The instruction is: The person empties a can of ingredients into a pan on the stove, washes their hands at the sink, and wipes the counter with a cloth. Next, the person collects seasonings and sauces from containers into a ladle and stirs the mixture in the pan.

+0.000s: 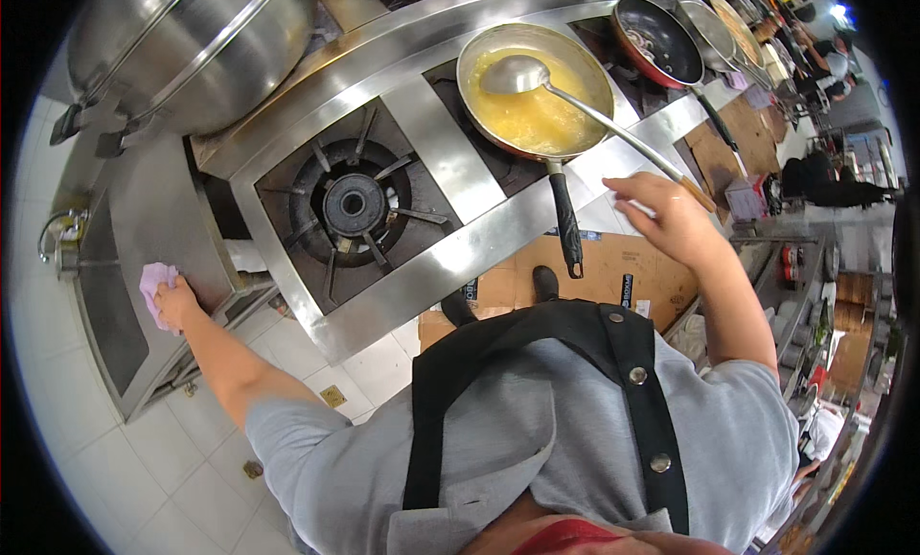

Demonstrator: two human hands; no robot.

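Note:
My left hand (177,305) grips a crumpled pink cloth (159,276) on the steel side counter (154,231). Over the front edge of the stove, my right hand (661,213) is empty, its thumb and fingers apart. It is close beside the wooden handle end of a steel ladle (516,75). The ladle's bowl lies over a frying pan (467,102) that holds bubbling yellow liquid. The pan's black handle (566,221) points towards me, left of my right hand.
A gas burner (353,204) with a bare grate is at centre left. Large steel pots (208,52) stand at upper left. A second frying pan (661,41) holds some sliced food. Shelving (798,296) is at right; co-workers (834,62) are farther off.

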